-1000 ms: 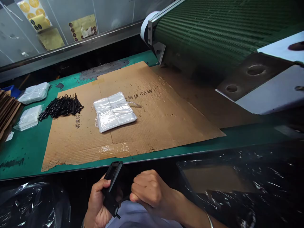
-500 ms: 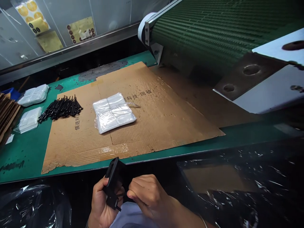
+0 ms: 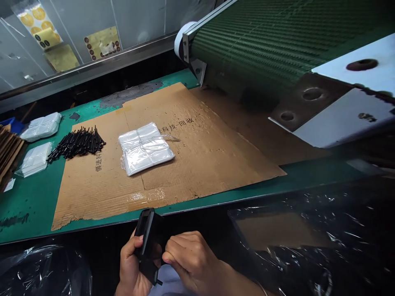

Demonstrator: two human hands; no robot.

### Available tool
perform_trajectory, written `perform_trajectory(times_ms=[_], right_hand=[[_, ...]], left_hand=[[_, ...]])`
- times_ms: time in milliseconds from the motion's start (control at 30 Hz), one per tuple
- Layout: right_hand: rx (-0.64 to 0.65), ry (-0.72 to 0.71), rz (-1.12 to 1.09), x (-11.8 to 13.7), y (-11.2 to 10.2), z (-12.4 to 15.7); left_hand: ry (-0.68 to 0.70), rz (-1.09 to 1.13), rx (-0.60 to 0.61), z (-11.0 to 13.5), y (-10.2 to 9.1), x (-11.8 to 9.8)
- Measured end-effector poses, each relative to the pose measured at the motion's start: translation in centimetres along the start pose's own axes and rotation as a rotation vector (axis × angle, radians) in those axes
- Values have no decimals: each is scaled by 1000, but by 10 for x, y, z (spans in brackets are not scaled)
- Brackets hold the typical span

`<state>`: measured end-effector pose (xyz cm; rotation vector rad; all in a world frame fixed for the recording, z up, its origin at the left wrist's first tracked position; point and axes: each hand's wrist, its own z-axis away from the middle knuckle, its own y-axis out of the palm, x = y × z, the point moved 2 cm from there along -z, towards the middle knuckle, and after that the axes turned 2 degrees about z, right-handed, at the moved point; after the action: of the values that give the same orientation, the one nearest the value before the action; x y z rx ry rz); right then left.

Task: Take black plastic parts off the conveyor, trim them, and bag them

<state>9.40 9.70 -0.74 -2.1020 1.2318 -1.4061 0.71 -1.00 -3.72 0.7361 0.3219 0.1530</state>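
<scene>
My left hand [image 3: 129,263] grips a black rectangular plastic part [image 3: 146,246] below the table's front edge, its thumb pressed on one side. A short thin peg sticks out of the part's lower end. Just to the right, my right hand [image 3: 194,255] is closed with its fingers curled in and thumb pressed against them, close beside the part. Whatever lies within those fingers is hidden. On the cardboard beyond sits a tied bundle of clear plastic bags [image 3: 145,150]. A heap of thin black rods [image 3: 78,144] lies to its left.
The flattened cardboard sheet [image 3: 185,172] covers much of the green table [image 3: 18,205]. Two more bag bundles [image 3: 41,125] and stacked brown cardboard [image 3: 9,150] stand at left. A green conveyor belt [image 3: 262,45] overhangs the right. Clear plastic film [image 3: 293,255] hangs at lower right.
The black part has turned a little in my left hand, showing more of its narrow side. My right hand stays closed beside it. The whole view has shifted slightly.
</scene>
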Motion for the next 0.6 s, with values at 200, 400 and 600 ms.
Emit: perform_trajectory(times_ms=[200, 400, 600], right_hand=[[-99, 119, -62, -5, 1, -1], [-128, 238, -119, -23, -2, -2], [-56, 303, -213, -31, -2, -3]], left_hand=[[96, 8, -3, 4, -4, 3], [90, -155, 106, 2, -8, 4], [159, -385, 230, -3, -22, 1]])
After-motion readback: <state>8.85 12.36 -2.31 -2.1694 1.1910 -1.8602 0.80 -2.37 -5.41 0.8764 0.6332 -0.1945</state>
